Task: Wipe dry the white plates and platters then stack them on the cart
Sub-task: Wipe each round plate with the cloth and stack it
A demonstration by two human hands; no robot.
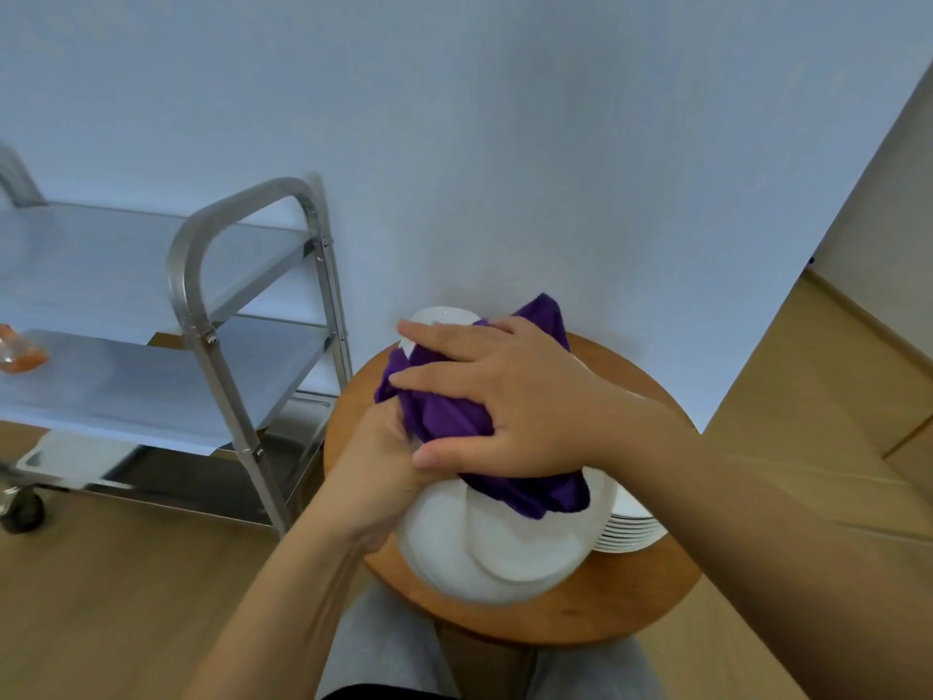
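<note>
Beside the wall stands the steel cart (212, 275), shelves bare of plates. On the round counter (631, 613) a white plate (484, 553) is held tilted, its edge gripped by the left hand (373, 477). The right hand (510, 396), fingers spread, presses a purple cloth (444, 416) onto it. Best to sweep rim to rim, keeping the left grip firm.

No text, label, brand, number or sign can be read anywhere in the frame.
</note>
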